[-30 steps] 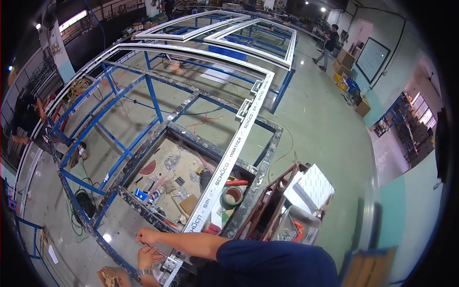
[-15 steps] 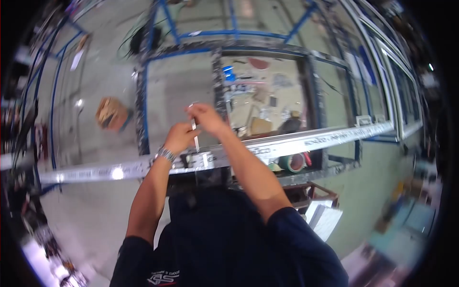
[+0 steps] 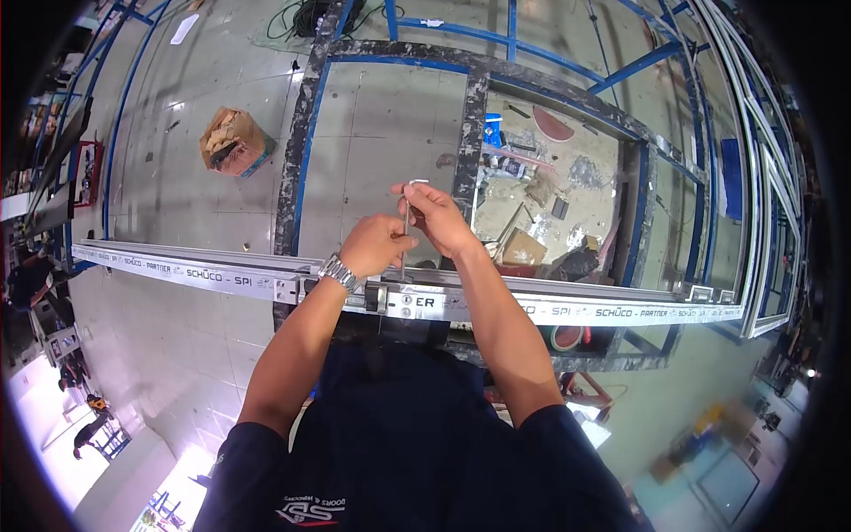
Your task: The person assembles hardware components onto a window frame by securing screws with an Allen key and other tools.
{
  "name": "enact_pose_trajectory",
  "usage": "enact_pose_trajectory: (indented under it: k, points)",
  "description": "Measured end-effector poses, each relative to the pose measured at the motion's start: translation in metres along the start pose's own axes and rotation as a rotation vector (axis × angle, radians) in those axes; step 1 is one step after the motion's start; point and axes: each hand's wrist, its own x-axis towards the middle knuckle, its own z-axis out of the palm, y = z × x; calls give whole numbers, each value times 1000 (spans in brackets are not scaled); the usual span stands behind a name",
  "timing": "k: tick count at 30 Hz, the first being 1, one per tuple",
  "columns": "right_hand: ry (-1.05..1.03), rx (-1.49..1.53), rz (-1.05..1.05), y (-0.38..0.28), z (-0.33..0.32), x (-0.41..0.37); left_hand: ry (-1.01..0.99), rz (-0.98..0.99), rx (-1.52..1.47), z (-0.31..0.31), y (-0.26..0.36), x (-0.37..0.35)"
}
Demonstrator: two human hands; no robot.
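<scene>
A long aluminium profile (image 3: 204, 271) printed with SCHÜCO lettering lies across a blue steel frame (image 3: 306, 133) in front of me. Both hands hold a thin metal L-shaped key (image 3: 406, 222) standing upright on the profile near a bracket (image 3: 387, 297). My right hand (image 3: 436, 217) pinches the key's bent top end. Lower down, my left hand (image 3: 377, 246), with a metal watch on the wrist, grips the shaft.
A torn cardboard box (image 3: 233, 142) sits on the floor at the upper left. Below the frame, a tray (image 3: 541, 191) holds several tools and scraps. A green tape roll (image 3: 565, 337) lies under the profile on the right. More white frames (image 3: 753, 177) stand at the far right.
The view swung from the wide workshop down onto the profile. Both hands rose from the profile's end and now hold the key upright on it.
</scene>
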Motion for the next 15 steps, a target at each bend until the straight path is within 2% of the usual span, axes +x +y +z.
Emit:
enact_pose_trajectory:
  k: [4,6,8,9,10,11,12,13,14,15]
  points:
    - [-15,111,63,3,-5,2,5,-31,69,-2,1,1]
    - [-60,170,27,12,-4,6,1,-31,92,-3,4,0]
    - [-43,164,-85,14,-1,6,14,107,355,-7,-3,2]
    - [-27,48,-108,13,-3,4,-1,98,234,-5,-3,0]
    - [-33,-31,-167,20,-7,6,-11,136,281,-4,0,-1]
    - [-92,124,-119,37,-16,17,-29,107,264,-1,-10,6]
    - [-73,151,-142,37,-14,18,27,168,319,1,-5,6]
    - [-84,118,-134,51,-19,32,26,118,169,3,-36,18]
    - [-93,133,-160,51,-16,33,10,151,254,-2,-56,28]
    - [-75,67,-122,45,-13,28,-6,52,178,-2,-36,17]
